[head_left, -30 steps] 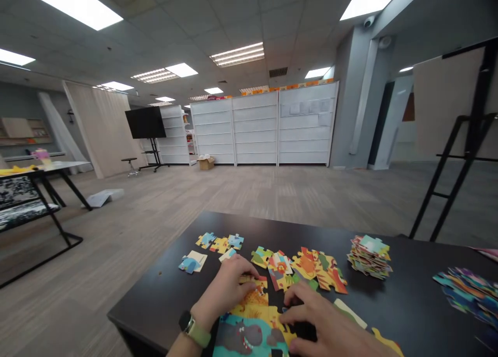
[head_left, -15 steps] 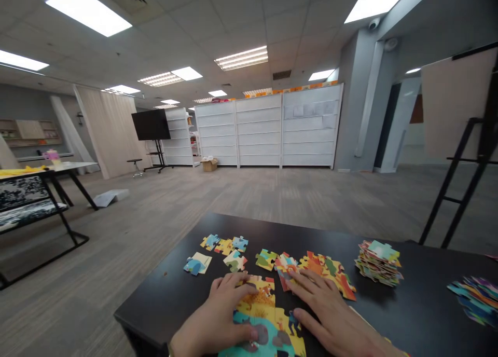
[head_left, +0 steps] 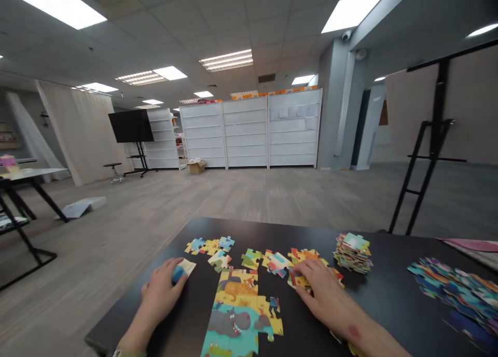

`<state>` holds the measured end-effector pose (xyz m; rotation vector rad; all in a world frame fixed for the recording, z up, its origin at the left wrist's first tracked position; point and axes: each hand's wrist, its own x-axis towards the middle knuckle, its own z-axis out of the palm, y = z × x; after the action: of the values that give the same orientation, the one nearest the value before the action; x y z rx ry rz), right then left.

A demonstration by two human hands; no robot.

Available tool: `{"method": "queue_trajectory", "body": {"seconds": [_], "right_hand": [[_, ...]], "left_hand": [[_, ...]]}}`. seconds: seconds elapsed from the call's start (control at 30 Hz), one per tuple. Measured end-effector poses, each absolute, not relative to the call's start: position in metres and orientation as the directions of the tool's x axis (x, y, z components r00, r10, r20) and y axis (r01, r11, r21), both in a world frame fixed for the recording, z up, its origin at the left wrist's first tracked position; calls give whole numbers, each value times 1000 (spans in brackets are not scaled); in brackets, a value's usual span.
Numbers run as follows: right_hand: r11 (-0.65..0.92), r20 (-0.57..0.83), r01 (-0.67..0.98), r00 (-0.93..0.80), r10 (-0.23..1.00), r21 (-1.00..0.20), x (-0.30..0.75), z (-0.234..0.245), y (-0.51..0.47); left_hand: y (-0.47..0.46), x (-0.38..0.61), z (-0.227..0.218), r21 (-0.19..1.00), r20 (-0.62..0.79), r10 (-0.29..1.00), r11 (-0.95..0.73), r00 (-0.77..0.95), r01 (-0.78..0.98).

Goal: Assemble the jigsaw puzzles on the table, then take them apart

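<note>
My left hand is at a blue and cream puzzle piece on the black table, its thumb and curled fingers around the piece's near side. My right hand lies with fingers stretched over orange and yellow puzzle pieces, partly hiding them. Between the hands is a joined puzzle section showing a leopard and a hippo. Beyond it lie a red and white piece, a green and yellow piece and a white and green piece.
A short row of blue and yellow pieces lies toward the back left of the table. At right stand a stack of pieces and a spread pile of darker pieces. An easel is beyond the right side.
My left hand has left the joined section and moved left to the blue and cream piece. My right hand has shifted onto the orange pieces. The view has turned right.
</note>
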<state>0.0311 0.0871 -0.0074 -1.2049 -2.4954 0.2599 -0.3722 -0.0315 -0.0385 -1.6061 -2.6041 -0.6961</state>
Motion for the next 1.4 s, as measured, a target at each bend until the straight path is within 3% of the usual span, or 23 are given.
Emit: {"method": "queue_trajectory", "body": {"seconds": [0.3,0.63,0.73,0.8,0.9,0.97,1.13,1.27,1.4], "right_hand": [[562,238,705,-512,826,-432,32,-9,93],[561,318,696,-462,828,-448,33,-4,97],[570,358,623,-444,822,-536,30,2,93],[537,354,511,-416,838,-671,28,5,91],[359,245,253,-389,888,-899,27,4,94],[237,165,159,-367,915,-959,28,0,99],[257,183,234,-296,938,-938,31,-18,114],[274,173,244,-366,914,-930,25,-30,116],[336,203,345,-368,907,-876,25,-32,117]], "left_hand": [[-27,-385,-42,443,278,850,300,-448,845],[-26,-377,-33,619,377,753,229,-540,752],[-20,-366,-31,680,366,767,166,-527,714],[-16,-356,-31,699,352,800,120,-485,705],[-15,-342,-31,677,337,857,66,-389,733],[-17,-334,-30,641,333,882,48,-334,766],[-23,-303,-25,546,327,904,57,-275,836],[-30,-255,-20,498,261,965,-149,16,854],[-34,-219,-18,417,112,981,-192,160,888]]}}
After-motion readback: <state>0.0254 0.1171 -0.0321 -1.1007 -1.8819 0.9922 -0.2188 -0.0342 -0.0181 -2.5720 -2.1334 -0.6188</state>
